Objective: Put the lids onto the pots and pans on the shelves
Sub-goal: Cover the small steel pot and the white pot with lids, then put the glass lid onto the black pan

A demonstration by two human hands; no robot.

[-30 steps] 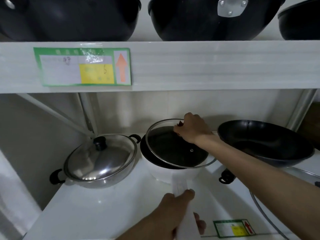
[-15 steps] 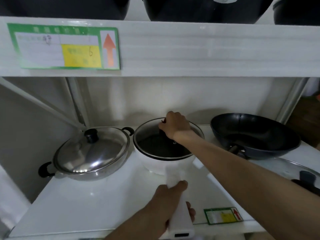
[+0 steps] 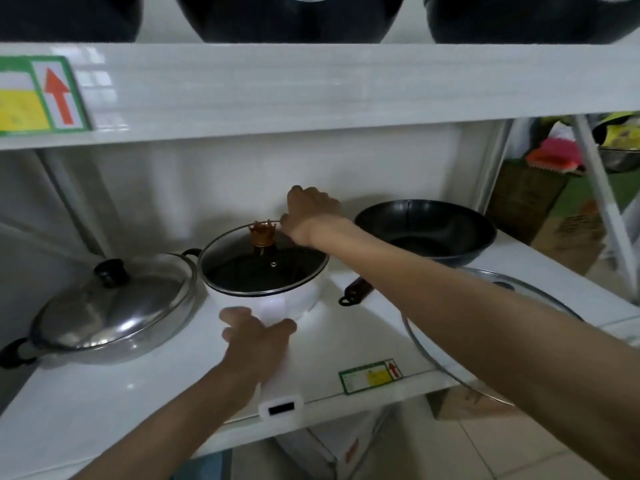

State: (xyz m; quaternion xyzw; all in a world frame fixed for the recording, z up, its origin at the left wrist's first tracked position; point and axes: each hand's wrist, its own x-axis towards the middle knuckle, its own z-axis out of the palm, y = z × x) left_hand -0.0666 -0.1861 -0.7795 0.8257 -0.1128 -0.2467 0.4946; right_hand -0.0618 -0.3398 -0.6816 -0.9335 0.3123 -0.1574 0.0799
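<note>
The lower shelf [image 3: 104, 393] is being taken as the reference surface, with the white pot [image 3: 273, 304] on it serving as the landmark. Above the pot, an upper shelf [image 3: 346, 84] is being occupied by dark pans [image 3: 287, 15], seen only from beneath. Left of the white pot, and just beside it, a steel pan [image 3: 114, 320] is being covered by its steel lid [image 3: 110, 306], fully seated. Right of the pot, an uncovered black wok [image 3: 426, 230] is being kept at the back of the shelf, its handle pointing forward. Further right and nearer the shelf edge, a large glass lid [image 3: 422, 337] is lying loose, partly hidden by the right forearm. On the white pot itself, a glass lid [image 3: 266, 265] with a bronze knob [image 3: 262, 233] is being seen resting level on the rim. The pot's long white handle [image 3: 280, 393] is being covered by the left hand [image 3: 256, 344], laid flat over it with fingers spread; a closed grip is not being shown. The right hand [image 3: 311, 213] is being held at the lid's far rim, fingers curled; whether the rim is being pinched cannot be told. Small labels [image 3: 370, 375] are being displayed on the shelf edges.
</note>
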